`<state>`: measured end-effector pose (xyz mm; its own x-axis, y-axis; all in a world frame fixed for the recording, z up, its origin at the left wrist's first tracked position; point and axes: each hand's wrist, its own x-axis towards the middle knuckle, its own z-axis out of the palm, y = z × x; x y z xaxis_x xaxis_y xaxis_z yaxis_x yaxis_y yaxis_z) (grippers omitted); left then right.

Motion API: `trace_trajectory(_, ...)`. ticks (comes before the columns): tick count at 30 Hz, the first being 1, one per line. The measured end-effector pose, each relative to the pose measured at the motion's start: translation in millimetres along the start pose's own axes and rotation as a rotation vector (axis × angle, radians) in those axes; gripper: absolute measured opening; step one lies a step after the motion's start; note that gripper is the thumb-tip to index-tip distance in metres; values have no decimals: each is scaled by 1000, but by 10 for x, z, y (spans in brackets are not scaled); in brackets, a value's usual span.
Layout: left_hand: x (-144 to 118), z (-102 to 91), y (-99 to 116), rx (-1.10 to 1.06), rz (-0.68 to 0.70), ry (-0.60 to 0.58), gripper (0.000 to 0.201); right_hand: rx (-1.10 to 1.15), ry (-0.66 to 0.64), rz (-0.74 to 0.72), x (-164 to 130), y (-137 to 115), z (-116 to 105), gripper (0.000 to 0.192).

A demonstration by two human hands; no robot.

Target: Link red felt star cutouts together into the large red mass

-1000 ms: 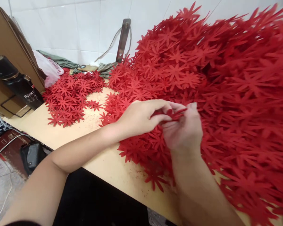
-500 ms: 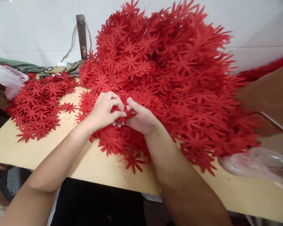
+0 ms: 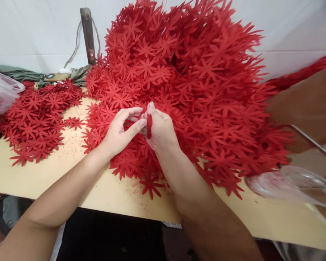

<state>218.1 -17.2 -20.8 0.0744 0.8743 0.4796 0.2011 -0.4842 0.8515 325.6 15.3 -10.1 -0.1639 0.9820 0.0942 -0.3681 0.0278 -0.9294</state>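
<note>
A white tiled wall (image 3: 29, 32) stands behind the pale wooden table (image 3: 57, 170). A dark metal bracket (image 3: 88, 34) hangs on it.

Single view only, head-worn camera, looking forward and down from above the near edge of the tabletop (image 3: 43, 177). Close range: both forearms enter from the bottom of the frame, left hand (image 3: 119, 130) and right hand (image 3: 160, 130) meet just left of centre. Faces the white wall (image 3: 29, 32) behind the tabletop. The big red pile (image 3: 195, 90) fills the middle and upper part. Wide lens, edges bend. No second view to share anything.
</note>
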Motion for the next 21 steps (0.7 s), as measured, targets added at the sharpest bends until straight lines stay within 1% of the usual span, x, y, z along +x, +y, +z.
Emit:
trace_trajectory(2, -38, 68, -44, -20, -28, 22, 53, 3, 42, -34, 41, 58, -26, 51)
trace_trajectory(3, -53, 96, -75, -12, -36, 37, 56, 2, 35, -30, 57, 78, -31, 51)
trace_trajectory(6, -69, 131, -183, 24, -46, 93, 61, -25, -55, 25, 68, 76, -13, 59)
trace_trajectory(8, -62, 114, -239, 39, -57, 121, 59, -15, -123, 71, 45, 34, 17, 62)
trace_trajectory(10, -53, 83, -268, 58, -79, 141, 56, 43, -185, 133, 9, -10, 42, 58)
trace_trajectory(12, -47, 56, -274, 89, -93, 151, 53, 126, -223, 180, -20, -32, 47, 45)
trace_trajectory(14, -46, 42, -272, 122, -71, 157, 50, 182, -219, 186, -29, -30, 30, 30)
trace_trajectory(15, -46, 40, -271, 137, -53, 156, 48, 192, -202, 184, -26, -23, 17, 27)
trace_trajectory(18, -46, 42, -266, 150, -25, 134, 45, 174, -135, 206, -6, -12, -19, 26)
trace_trajectory(21, -51, 46, -240, 108, -43, 91, 42, 182, -88, 228, 0, -27, -23, 28)
